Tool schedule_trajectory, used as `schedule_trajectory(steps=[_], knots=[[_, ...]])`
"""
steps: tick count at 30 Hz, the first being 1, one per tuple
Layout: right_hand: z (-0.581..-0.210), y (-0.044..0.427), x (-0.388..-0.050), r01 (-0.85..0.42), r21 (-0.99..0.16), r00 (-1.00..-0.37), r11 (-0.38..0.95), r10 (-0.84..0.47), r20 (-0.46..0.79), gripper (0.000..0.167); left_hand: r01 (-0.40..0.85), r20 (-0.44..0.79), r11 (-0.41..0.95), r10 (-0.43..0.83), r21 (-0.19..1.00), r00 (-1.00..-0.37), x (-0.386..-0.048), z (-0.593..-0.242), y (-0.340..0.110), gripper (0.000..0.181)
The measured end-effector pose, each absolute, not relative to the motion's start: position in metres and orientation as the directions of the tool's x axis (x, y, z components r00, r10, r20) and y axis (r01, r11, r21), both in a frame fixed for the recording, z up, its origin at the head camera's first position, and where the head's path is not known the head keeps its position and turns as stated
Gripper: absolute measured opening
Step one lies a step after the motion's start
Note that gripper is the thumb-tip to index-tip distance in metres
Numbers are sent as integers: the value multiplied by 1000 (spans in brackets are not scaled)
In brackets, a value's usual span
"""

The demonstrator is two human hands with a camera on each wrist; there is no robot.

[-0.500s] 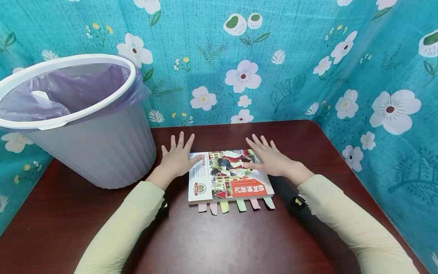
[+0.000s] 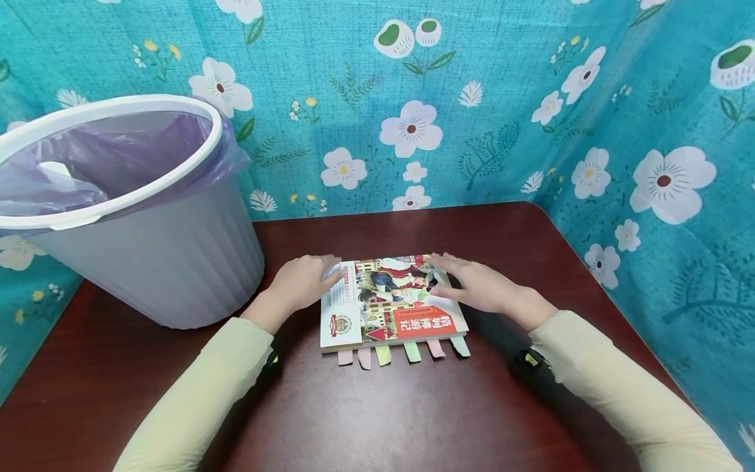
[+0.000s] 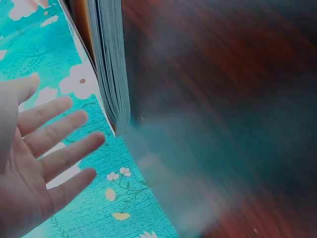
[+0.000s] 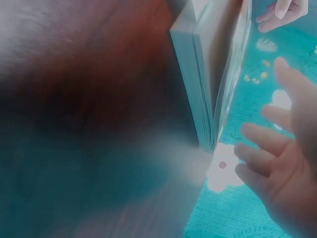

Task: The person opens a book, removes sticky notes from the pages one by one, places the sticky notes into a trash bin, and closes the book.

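Six paper tabs (image 2: 412,353) stick out from the near edge of the book (image 2: 383,298), which lies flat, cover up, on the table (image 2: 377,406). Its long axis goes from left to right, the right end turned slightly away, with the title panel (image 2: 427,320) at the near right corner. The left hand (image 2: 301,282) hovers at the left end, the right hand (image 2: 480,285) at the right; each grip is wide. Farther left stands a bin (image 2: 171,262), before a flowered cloth (image 2: 507,65).
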State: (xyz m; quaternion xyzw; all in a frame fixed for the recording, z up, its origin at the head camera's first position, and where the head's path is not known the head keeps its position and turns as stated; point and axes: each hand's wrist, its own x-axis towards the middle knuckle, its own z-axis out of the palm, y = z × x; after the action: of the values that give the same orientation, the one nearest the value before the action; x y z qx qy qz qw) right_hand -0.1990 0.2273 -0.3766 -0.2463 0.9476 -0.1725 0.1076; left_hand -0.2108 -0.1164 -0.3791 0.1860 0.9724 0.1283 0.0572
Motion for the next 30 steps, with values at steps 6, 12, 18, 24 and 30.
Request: schedule_trajectory(steps=[6, 12, 18, 24, 30], knots=[[-375, 234, -182, -492, -339, -832, 802, -548, -90, 62, 409, -42, 855, 444, 318, -895, -201, -377, -121, 41], [-373, 239, -166, -571, -342, -791, 746, -612, -14, 47, 495, 11, 812, 517, 310, -856, -191, -377, -123, 33], [-372, 242, -155, -624, -339, -757, 704, -652, 40, 38, 536, 22, 777, 562, 330, -827, -184, -375, -123, 29], [-375, 248, -149, -712, -328, -680, 621, -727, 98, 35, 608, 35, 720, 635, 333, -771, -173, -375, -120, 29], [-381, 255, -141, -751, -297, -645, 590, -751, 138, 27, 679, 26, 665, 709, 312, -705, -164, -377, -112, 33]])
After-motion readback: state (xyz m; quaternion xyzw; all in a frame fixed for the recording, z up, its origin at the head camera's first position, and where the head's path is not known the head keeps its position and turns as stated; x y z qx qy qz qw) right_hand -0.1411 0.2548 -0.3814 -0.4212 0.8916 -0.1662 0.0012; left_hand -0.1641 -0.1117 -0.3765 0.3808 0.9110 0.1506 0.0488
